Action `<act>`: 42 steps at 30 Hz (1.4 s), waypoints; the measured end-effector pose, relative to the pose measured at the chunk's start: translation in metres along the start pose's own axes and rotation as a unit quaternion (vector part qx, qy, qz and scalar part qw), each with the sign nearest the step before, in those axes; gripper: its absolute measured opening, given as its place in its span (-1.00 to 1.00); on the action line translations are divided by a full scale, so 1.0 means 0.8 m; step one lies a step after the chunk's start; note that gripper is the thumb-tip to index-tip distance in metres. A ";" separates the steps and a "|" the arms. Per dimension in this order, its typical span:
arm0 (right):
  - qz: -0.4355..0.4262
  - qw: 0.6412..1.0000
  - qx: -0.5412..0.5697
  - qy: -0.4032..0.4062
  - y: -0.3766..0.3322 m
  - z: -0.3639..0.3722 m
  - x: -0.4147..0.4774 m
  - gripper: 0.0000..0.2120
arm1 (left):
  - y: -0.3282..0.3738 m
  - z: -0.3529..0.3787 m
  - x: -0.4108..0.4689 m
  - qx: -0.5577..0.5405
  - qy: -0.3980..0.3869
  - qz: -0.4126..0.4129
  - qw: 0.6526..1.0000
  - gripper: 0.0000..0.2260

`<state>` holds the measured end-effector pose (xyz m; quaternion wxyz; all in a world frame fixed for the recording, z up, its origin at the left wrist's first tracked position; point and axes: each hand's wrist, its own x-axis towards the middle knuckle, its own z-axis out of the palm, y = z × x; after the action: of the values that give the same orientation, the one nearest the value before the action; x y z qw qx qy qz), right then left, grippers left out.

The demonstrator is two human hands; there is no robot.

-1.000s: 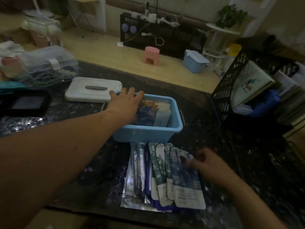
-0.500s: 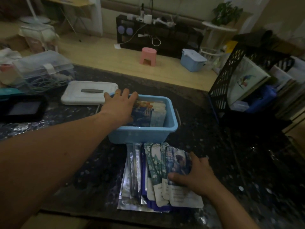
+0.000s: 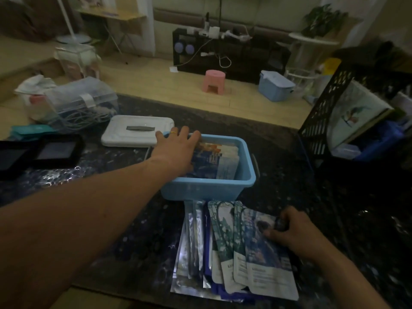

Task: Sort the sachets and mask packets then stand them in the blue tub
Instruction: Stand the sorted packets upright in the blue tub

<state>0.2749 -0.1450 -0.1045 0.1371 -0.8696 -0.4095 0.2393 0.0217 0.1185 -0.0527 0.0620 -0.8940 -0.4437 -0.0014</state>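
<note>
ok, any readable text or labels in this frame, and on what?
None legible.
On the table, mask packets: print on the white panels, too blurred to read.
In the blue tub, stowed packets: printed fronts, too dark and blurred.

Left hand (image 3: 178, 150) flat against packets (image 3: 214, 161) standing in blue tub (image 3: 209, 188); right hand (image 3: 294, 235) pinches top mask packet (image 3: 265, 264) of fanned pile on dark counter (image 3: 111, 241)
</note>
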 end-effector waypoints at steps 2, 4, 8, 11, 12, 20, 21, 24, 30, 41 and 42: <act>0.076 0.996 0.035 -0.009 -0.003 0.002 -0.009 -0.38 | 0.002 0.000 0.000 0.002 0.000 -0.002 1.000 -0.12; 0.111 0.990 0.081 -0.013 0.004 0.001 -0.012 -0.46 | 0.003 0.000 0.000 0.004 0.001 -0.003 1.000 -0.11; 0.110 0.951 0.290 0.015 0.000 -0.018 -0.042 -0.62 | 0.003 -0.001 0.000 0.001 -0.001 -0.008 1.000 -0.10; 0.161 0.900 0.395 -0.090 -0.013 -0.019 -0.070 -0.63 | 0.004 -0.002 -0.001 0.001 -0.005 -0.011 1.000 -0.10; 0.163 0.898 0.389 -0.130 -0.012 -0.015 -0.075 -0.55 | 0.004 -0.002 -0.002 0.000 -0.004 -0.012 1.000 -0.11; -0.091 0.925 0.359 0.084 -0.100 -0.088 -0.122 -0.48 | 0.003 -0.006 -0.003 -0.007 -0.014 -0.015 1.000 -0.12; -0.144 0.919 0.342 0.131 -0.124 -0.105 -0.125 -0.62 | 0.004 -0.006 -0.003 -0.009 -0.016 -0.015 1.000 -0.12; -0.312 0.876 0.325 0.170 -0.193 -0.142 -0.112 -0.77 | 0.003 -0.007 -0.004 -0.008 -0.017 -0.009 1.000 -0.12; -0.383 0.924 0.017 -0.010 -0.266 -0.098 -0.013 -0.74 | -0.007 -0.016 0.001 -0.028 -0.051 0.010 0.998 -0.20; -0.384 0.878 -0.278 0.065 -0.284 -0.015 0.066 -0.79 | -0.047 -0.025 0.025 -0.190 -0.070 0.048 0.978 -0.71; -0.378 0.875 -0.295 0.070 -0.289 -0.010 0.066 -0.82 | -0.048 -0.027 0.025 -0.224 -0.074 0.037 0.971 -0.68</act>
<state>0.1589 0.0405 -0.0135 -0.0174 -0.6633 -0.7478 -0.0237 0.0043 0.1546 -0.0260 -0.1730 -0.8987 -0.4017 -0.0328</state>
